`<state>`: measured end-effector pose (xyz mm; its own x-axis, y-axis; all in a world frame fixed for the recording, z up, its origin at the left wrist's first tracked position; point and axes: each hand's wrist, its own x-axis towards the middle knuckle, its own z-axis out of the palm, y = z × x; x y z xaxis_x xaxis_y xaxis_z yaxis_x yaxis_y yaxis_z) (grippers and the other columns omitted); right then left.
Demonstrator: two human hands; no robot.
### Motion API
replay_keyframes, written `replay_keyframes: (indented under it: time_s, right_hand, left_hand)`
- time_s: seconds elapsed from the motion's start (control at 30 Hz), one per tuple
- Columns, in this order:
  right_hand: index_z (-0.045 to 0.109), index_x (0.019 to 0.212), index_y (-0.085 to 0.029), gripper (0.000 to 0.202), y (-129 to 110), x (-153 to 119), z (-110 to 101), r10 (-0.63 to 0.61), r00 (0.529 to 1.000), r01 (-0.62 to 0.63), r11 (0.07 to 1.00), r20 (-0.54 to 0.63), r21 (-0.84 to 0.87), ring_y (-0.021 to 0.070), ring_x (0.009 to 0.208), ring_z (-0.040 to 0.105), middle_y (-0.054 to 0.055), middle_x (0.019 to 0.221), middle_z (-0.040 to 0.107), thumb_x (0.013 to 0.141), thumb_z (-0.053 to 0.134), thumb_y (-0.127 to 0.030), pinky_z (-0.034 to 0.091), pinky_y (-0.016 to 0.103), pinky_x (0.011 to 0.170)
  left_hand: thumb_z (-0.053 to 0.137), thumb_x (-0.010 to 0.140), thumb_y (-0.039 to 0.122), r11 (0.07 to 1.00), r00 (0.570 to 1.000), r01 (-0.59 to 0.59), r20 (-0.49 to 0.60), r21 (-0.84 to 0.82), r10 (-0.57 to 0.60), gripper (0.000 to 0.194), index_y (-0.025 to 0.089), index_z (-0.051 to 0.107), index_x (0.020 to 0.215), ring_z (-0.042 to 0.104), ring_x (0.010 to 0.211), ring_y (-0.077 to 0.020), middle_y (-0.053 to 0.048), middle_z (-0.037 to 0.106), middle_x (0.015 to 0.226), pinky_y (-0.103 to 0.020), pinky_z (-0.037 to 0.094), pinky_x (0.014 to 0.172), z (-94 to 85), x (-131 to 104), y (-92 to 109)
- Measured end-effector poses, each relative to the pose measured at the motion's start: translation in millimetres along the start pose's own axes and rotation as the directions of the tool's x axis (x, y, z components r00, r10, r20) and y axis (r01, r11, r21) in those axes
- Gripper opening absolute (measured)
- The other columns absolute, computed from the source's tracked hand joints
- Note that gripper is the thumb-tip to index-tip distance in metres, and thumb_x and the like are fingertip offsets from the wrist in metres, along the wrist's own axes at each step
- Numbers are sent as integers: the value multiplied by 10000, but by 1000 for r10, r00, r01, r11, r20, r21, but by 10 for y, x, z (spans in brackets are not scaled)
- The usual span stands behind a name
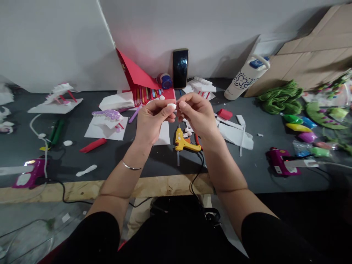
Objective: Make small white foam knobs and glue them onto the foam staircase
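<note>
Above the middle of the table, my left hand [154, 119] pinches a small white piece [172, 106], perhaps clay, between thumb and fingers. My right hand [198, 114] is closed right beside it, thumb against the fingertips. Whatever it grips is hidden. Below the hands lies a yellow glue gun [181, 142], its glue stick pointing towards me. Small white pieces [187, 132] are scattered by it, and a white sheet [164, 134] is partly covered by my left hand.
Behind stand a phone [180, 69], a small jar [166, 81] and a white bottle [244, 79]. White models on card, one purple-topped [108, 116], sit at the left. Colourful clay packs [301, 126], green yarn [282, 98] and a magenta power strip [280, 162] lie at the right.
</note>
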<state>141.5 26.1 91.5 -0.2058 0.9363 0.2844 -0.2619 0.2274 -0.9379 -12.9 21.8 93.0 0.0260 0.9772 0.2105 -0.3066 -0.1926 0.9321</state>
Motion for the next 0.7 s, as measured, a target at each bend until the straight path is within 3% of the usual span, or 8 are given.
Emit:
replay_keyframes:
  time_s: [0.07, 0.27, 0.47, 0.57, 0.63, 0.7]
  right_hand:
    - [654, 885, -246, 448, -56, -32, 19, -70, 995, 62, 992, -65, -107, 103, 703, 620, -38, 783, 634, 774, 844, -636, 572, 241, 629]
    - [676, 834, -249, 446, -109, -86, 97, -129, 986, 93, 954, -109, -286, 117, 685, 608, -26, 784, 649, 787, 807, -673, 573, 287, 656]
    - [747, 916, -213, 340, -61, -79, -207, -86, 996, 70, 863, -9, -500, 141, 732, 622, 7, 812, 702, 918, 702, -551, 516, 301, 688]
    - [767, 984, -198, 238, 45, -263, -401, 98, 991, 1, 672, 90, -741, 175, 784, 648, 47, 909, 746, 921, 689, -414, 509, 337, 745]
    - [767, 1095, -179, 281, 163, -461, -464, 244, 962, -11, 488, 124, -873, 230, 889, 687, 108, 1047, 758, 912, 687, -376, 526, 382, 812]
    - [732, 1226, -158, 379, 297, -669, -475, 310, 941, 31, 323, 137, -946, 304, 1046, 686, 167, 1193, 734, 883, 694, -316, 537, 441, 902]
  left_hand:
    - [962, 704, 417, 1000, 1000, 18, -11, -23, -19, 285, 227, 789, 830, 681, 572, -79, 46, 703, 650, -186, 578, 532, -13, 18, -20]
    - [979, 651, 461, 999, 999, 38, -21, -22, -39, 347, 220, 780, 801, 661, 545, -77, 46, 713, 653, -190, 563, 515, -5, -12, -16]
    - [942, 741, 379, 999, 999, 38, -32, 9, -37, 239, 230, 782, 837, 665, 598, -63, 51, 708, 683, -177, 557, 558, 0, 26, -95]
    - [898, 813, 319, 998, 998, 40, -52, 48, -38, 156, 238, 782, 879, 685, 662, -60, 47, 706, 708, -175, 563, 621, -61, 100, -153]
    - [876, 841, 283, 998, 998, 41, -53, 56, -38, 123, 240, 780, 904, 695, 685, -60, 43, 703, 727, -182, 566, 649, -125, 149, -189]
    - [866, 852, 251, 997, 997, 56, -47, 53, -54, 114, 245, 775, 921, 704, 698, -60, 42, 702, 748, -186, 570, 663, -199, 178, -225]
